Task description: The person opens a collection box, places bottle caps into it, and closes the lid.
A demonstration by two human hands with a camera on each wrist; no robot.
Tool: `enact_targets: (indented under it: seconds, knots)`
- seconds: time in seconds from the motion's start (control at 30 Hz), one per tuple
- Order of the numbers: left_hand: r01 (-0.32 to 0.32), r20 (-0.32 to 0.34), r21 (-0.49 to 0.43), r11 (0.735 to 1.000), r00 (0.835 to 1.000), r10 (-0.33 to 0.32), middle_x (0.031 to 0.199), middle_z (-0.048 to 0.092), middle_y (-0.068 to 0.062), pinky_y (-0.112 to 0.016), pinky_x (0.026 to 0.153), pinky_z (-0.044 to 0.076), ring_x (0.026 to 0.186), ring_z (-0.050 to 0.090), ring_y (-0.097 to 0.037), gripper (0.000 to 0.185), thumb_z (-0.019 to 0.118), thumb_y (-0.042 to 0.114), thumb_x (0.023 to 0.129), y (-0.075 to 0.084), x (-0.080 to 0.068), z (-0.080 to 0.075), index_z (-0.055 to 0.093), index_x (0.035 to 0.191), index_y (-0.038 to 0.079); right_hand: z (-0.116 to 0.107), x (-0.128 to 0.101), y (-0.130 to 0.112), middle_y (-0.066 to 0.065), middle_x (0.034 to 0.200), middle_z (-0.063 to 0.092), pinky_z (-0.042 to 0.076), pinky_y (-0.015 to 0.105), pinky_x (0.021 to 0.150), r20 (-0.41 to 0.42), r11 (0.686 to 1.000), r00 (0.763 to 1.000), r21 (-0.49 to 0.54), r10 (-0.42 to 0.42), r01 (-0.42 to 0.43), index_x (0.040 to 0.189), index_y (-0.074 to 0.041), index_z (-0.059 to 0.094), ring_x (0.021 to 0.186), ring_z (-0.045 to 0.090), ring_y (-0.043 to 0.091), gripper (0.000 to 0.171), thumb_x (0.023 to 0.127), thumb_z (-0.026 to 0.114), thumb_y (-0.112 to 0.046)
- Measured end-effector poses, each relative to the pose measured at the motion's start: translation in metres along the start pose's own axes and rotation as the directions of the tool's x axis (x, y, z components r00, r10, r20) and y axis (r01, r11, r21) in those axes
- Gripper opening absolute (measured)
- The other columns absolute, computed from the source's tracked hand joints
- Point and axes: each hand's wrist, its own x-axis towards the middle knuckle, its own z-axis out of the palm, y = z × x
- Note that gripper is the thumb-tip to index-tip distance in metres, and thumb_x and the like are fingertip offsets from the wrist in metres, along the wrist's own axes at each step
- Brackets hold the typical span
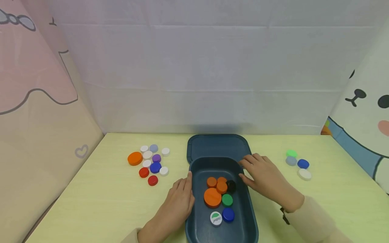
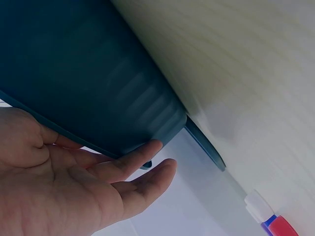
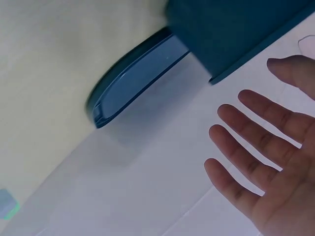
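Note:
A dark blue box point(image 1: 252, 216) with raised walls stands at the front of the table. In it lie several bottle caps: a large orange cap point(image 1: 212, 197), smaller orange ones, a black cap point(image 1: 231, 186), a green cap point(image 1: 227, 200), a blue cap point(image 1: 228, 214) and a white printed cap point(image 1: 216, 218). My left hand point(image 1: 179, 202) lies along the box's left side, its extended fingers against the outer wall point(image 2: 108, 98). Over the far right corner my right hand point(image 1: 267, 175) hovers with spread fingers, and the right wrist view shows its palm holding nothing.
Behind the box lies its dark blue lid point(image 1: 218, 145). A group of white, red, blue, purple and orange caps, including a big orange cap point(image 1: 135, 158), is on the left. To the right sit several more, among them a blue cap point(image 1: 303, 164). A white sheet point(image 1: 206, 74) hangs behind.

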Motion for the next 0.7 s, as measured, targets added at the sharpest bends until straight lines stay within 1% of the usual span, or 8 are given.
enact_targets:
  seconds: [0.17,0.37,0.47,0.6,0.7]
  knots:
    - [-0.003,0.000,-0.004,1.000,1.000,0.003,0.141,0.039,-0.010,-0.045,0.102,0.037,0.126,0.037,-0.028,0.058,0.040,0.026,0.095,0.000,0.000,0.000,0.018,0.146,0.007,0.001,-0.009,0.019,0.007,0.092,0.061,0.048,0.038,0.067,-0.013,0.999,0.999,-0.003,0.046,-0.046,0.096,-0.006,0.063,0.083,0.055,0.024,0.032,0.072,0.074,-0.023]
    - [-0.009,-0.002,-0.002,1.000,1.000,0.009,0.141,0.040,-0.010,-0.044,0.103,0.037,0.126,0.037,-0.028,0.058,0.039,0.025,0.095,0.000,0.000,-0.001,0.019,0.146,0.007,0.000,-0.026,0.045,0.009,0.091,0.062,0.046,0.038,0.058,-0.024,0.995,0.995,-0.023,0.100,-0.100,0.094,-0.004,0.063,0.080,0.057,0.027,0.033,0.068,0.075,-0.020]
    - [-0.005,-0.003,-0.002,1.000,1.000,0.005,0.141,0.040,-0.010,-0.044,0.103,0.037,0.126,0.037,-0.028,0.057,0.039,0.026,0.095,0.000,0.000,-0.001,0.019,0.146,0.007,0.001,-0.037,0.057,0.010,0.090,0.063,0.045,0.039,0.056,-0.027,0.991,0.991,-0.031,0.127,-0.128,0.094,-0.003,0.063,0.078,0.056,0.028,0.034,0.066,0.075,-0.019]
    - [-0.004,-0.007,0.002,1.000,1.000,0.004,0.140,0.040,-0.010,-0.044,0.103,0.037,0.126,0.037,-0.028,0.057,0.039,0.026,0.095,0.000,0.000,0.000,0.019,0.145,0.007,0.003,-0.051,0.073,0.012,0.087,0.062,0.045,0.042,0.055,-0.007,0.982,0.984,-0.053,0.179,-0.179,0.094,-0.002,0.062,0.076,0.056,0.031,0.034,0.065,0.075,-0.017]
    - [-0.007,-0.010,0.008,1.000,1.000,0.007,0.140,0.040,-0.010,-0.044,0.102,0.037,0.125,0.037,-0.028,0.057,0.039,0.025,0.095,0.000,0.000,0.000,0.020,0.145,0.006,0.004,-0.062,0.084,0.013,0.086,0.062,0.045,0.044,0.054,0.026,0.972,0.974,-0.068,0.227,-0.225,0.093,0.000,0.062,0.076,0.057,0.033,0.035,0.066,0.075,-0.018]
